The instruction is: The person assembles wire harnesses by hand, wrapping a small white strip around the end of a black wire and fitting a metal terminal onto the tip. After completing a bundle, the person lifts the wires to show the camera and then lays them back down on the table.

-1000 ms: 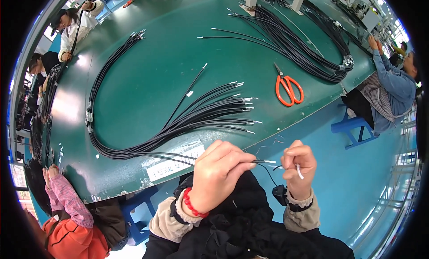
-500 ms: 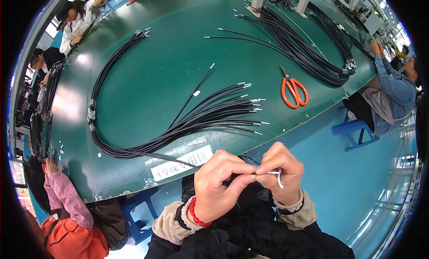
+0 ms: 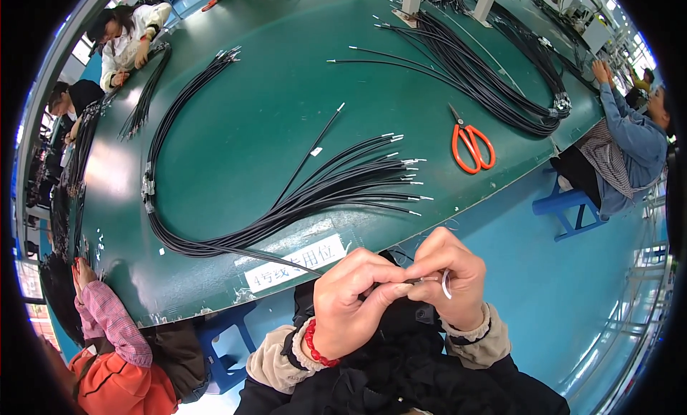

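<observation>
A long bundle of black cables (image 3: pixel 286 213) curves over the green table, with white tips on the loose ends. One cable (image 3: pixel 283 261) leaves the bundle and runs into my left hand (image 3: pixel 358 297), whose thumb and index finger pinch it close to its end. Touching those fingertips, my right hand (image 3: pixel 452 282) is closed in a pinch at the cable's end. A curled white strip (image 3: pixel 447 285) stands out between its fingers. The fingertips hide most of the cable end, so how the strip sits on it is unclear.
Orange-handled scissors (image 3: pixel 472 149) lie right of the bundle. A second cable bundle (image 3: pixel 486 79) rests at the back right by white posts. A white printed label (image 3: pixel 295 263) is stuck near the table edge. Co-workers sit left and right; a blue stool (image 3: pixel 569 207) stands at the right.
My hands stay pinched together, with the white strip turned slightly between my right fingers. At the far left, a co-worker's cable bundle now lies on the table.
</observation>
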`<state>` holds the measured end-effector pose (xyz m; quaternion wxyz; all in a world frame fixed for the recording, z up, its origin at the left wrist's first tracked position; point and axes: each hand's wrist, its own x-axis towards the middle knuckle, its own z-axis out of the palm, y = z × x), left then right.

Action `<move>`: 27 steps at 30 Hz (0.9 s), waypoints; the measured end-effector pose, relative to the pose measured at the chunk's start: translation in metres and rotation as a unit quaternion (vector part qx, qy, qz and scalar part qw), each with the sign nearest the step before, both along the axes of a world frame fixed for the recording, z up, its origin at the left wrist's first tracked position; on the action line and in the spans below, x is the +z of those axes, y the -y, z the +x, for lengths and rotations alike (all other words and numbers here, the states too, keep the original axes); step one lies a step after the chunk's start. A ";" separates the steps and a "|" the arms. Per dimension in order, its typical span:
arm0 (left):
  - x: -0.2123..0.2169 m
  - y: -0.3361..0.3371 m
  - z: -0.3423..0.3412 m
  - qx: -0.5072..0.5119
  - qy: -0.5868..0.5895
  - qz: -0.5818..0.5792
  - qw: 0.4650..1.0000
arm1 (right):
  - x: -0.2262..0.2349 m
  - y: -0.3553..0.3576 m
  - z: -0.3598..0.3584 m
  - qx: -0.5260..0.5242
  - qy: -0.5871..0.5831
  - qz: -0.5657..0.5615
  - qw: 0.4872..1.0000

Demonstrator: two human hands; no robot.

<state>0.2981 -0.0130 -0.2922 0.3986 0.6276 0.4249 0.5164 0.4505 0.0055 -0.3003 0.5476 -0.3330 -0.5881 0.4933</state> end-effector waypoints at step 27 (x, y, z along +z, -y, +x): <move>0.019 0.013 0.027 0.010 0.137 -0.098 0.986 | 0.028 0.009 0.045 -0.018 0.141 0.104 0.984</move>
